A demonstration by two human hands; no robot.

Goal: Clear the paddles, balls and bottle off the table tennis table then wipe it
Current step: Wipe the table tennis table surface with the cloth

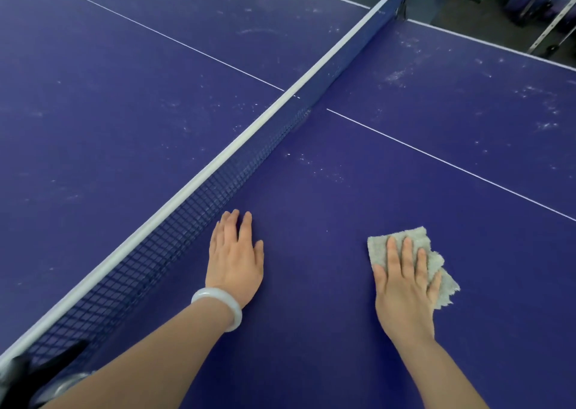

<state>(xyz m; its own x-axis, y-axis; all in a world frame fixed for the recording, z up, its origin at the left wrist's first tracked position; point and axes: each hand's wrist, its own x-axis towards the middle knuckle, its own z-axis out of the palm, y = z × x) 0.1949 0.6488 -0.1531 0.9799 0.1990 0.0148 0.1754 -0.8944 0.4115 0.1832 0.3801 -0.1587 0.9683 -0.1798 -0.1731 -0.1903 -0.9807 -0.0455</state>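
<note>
The blue table tennis table (pixel 311 284) fills the view. My right hand (pixel 405 287) presses flat, fingers straight, on a grey rag (pixel 436 253) lying on the table's near right half. My left hand (pixel 235 259) rests flat on the bare surface just right of the net, a white bangle on its wrist. No paddles, balls or bottle are in view. White dusty smudges (pixel 397 75) mark the far parts of both halves.
The net (pixel 218 184) with its white top band runs diagonally from the bottom left to the top right. A black net clamp (pixel 28 377) sits at the bottom left. Beyond the far table edge stand metal legs and dark bags (pixel 530 6) on the floor.
</note>
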